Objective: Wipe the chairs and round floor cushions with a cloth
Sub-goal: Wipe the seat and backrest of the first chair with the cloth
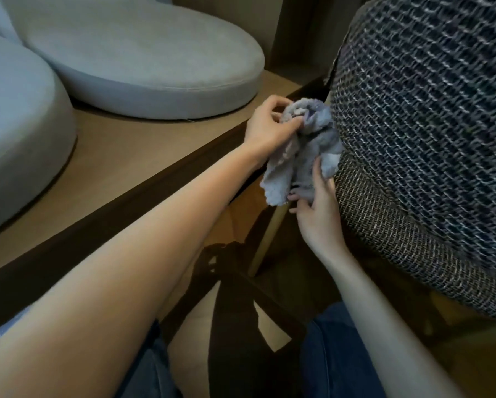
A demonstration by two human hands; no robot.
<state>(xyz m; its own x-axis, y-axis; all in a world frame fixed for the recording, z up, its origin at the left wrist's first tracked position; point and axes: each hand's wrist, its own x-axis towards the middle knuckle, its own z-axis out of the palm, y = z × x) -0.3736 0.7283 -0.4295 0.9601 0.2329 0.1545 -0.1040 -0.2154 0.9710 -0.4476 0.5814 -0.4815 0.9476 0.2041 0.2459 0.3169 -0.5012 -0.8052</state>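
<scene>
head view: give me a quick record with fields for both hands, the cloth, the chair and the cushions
left hand: pinches the top of the cloth
right hand: holds the cloth's lower end, thumb on it
cloth: grey-blue, bunched, right beside the chair
chair: dark woven upholstery, at right
far cushion: round, pale grey, on the wooden platform
near cushion: same kind, at left; neither hand is on it
</scene>
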